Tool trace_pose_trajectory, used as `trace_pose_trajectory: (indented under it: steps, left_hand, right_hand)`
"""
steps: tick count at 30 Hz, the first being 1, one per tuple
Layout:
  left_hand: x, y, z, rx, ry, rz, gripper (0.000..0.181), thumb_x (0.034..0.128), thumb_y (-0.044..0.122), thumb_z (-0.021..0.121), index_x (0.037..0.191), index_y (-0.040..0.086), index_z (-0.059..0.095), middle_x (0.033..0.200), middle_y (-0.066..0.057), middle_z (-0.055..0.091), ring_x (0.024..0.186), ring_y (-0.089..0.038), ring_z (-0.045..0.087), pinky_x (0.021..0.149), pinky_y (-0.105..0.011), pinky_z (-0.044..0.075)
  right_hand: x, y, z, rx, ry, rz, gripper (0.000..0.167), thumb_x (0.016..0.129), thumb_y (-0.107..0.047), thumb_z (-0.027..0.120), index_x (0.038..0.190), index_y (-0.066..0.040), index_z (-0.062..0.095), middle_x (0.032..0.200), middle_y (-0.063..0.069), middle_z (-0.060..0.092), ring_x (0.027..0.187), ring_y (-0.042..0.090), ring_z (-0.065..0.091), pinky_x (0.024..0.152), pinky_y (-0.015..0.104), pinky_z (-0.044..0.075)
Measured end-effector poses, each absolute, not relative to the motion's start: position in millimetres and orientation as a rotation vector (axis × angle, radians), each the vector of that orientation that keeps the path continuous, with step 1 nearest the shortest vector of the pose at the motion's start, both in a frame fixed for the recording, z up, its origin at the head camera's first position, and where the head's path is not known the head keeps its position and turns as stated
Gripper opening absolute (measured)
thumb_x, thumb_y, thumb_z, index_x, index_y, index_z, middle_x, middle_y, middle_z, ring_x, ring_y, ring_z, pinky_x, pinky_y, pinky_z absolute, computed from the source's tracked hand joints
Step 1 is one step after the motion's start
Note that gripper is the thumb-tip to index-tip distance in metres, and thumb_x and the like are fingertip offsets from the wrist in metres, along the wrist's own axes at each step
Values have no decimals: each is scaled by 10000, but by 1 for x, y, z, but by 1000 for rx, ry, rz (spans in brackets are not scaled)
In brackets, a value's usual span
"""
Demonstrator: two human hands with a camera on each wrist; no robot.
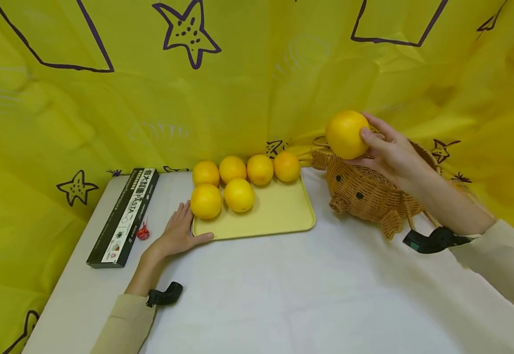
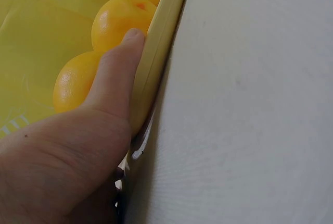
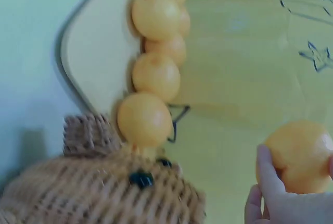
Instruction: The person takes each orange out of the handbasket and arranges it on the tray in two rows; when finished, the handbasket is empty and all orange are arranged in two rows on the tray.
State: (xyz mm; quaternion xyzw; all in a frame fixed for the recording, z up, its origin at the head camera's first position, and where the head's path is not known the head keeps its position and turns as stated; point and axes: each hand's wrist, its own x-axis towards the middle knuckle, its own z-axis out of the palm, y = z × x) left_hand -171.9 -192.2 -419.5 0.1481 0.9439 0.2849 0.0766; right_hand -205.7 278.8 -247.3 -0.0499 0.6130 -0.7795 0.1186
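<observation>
In the head view, my right hand (image 1: 394, 150) grips an orange (image 1: 347, 134) between thumb and fingers, in the air over a brown wicker basket (image 1: 372, 196) with a pig's face. The right wrist view also has this orange (image 3: 297, 156) in the fingers, clear of the basket. Several more oranges (image 1: 239, 195) lie on a pale yellow tray (image 1: 279, 211), a back row of them with others in front on the left. My left hand (image 1: 174, 236) rests at the tray's front left corner, fingers straight along its side and thumb stretched over the rim. The basket's inside is mostly hidden.
A long black and white pasta box (image 1: 124, 216) lies left of the tray, with a small red wrapped piece (image 1: 143, 232) beside it. White cloth (image 1: 283, 295) covers the table. A yellow patterned curtain (image 1: 239, 88) hangs close behind the tray and basket.
</observation>
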Motion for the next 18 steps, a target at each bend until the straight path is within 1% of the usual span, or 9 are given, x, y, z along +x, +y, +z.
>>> trace_pose_trajectory:
  steps: [3, 5, 8, 11, 12, 13, 15, 18]
  left_hand:
    - [-172, -193, -422, 436, 2834, 816, 1145, 821, 591, 659, 1528, -74, 52, 1587, -329, 32, 1478, -491, -9, 1203, -618, 19]
    - [-172, -194, -423, 424, 2836, 786, 1125, 832, 563, 665, 1528, -74, 53, 1591, -321, 36, 1481, -486, -4, 1208, -609, 25]
    - [-172, -195, -423, 410, 2831, 763, 1116, 838, 545, 669, 1530, -70, 46, 1593, -317, 31, 1481, -485, -4, 1209, -606, 29]
    - [-172, -197, -422, 394, 2831, 761, 1115, 836, 529, 680, 1531, -66, 44, 1595, -313, 27, 1482, -482, -5, 1209, -604, 27]
    - [-172, -197, -422, 388, 2830, 761, 1114, 836, 524, 681, 1532, -66, 41, 1597, -310, 25, 1484, -479, -7, 1211, -600, 25]
    - [-172, -198, -421, 382, 2830, 758, 1114, 836, 521, 681, 1532, -65, 38, 1599, -306, 22, 1486, -476, -9, 1212, -598, 24]
    - [-172, -197, -421, 378, 2831, 765, 1115, 835, 516, 684, 1533, -62, 35, 1602, -298, 20, 1490, -468, -13, 1215, -593, 22]
    - [-174, -193, -422, 396, 2821, 775, 1122, 834, 538, 675, 1535, -56, 31, 1604, -294, 17, 1492, -460, -16, 1216, -591, 25]
  right_hand:
    - [-199, 267, -257, -185, 1774, -2317, 575, 986, -216, 515, 1515, -296, 304, 1488, -8, 285, 1143, 145, 567, 826, 339, 603]
    - [-196, 260, -262, -208, 1719, -2364, 559, 987, -212, 512, 1506, -273, 314, 1448, -23, 316, 1188, 173, 534, 829, 352, 603]
    - [-194, 250, -268, -244, 1630, -2411, 543, 994, -210, 500, 1501, -248, 308, 1471, -36, 301, 1325, 256, 407, 838, 363, 601]
    - [-196, 240, -271, -240, 1614, -2406, 556, 995, -234, 504, 1506, -255, 286, 1516, -39, 257, 1437, 336, 252, 848, 347, 597]
    - [-197, 237, -271, -228, 1641, -2389, 568, 993, -251, 509, 1511, -265, 276, 1524, -40, 250, 1458, 335, 225, 848, 335, 596]
    - [-198, 234, -272, -217, 1658, -2376, 580, 989, -262, 515, 1513, -274, 267, 1528, -35, 250, 1459, 331, 231, 854, 331, 593]
    - [-199, 229, -275, -201, 1688, -2359, 587, 980, -273, 534, 1507, -270, 275, 1505, -33, 278, 1428, 303, 307, 852, 324, 593]
    - [-198, 222, -282, -187, 1724, -2332, 556, 973, -273, 552, 1472, -249, 309, 1421, -28, 343, 1263, 224, 490, 838, 329, 598]
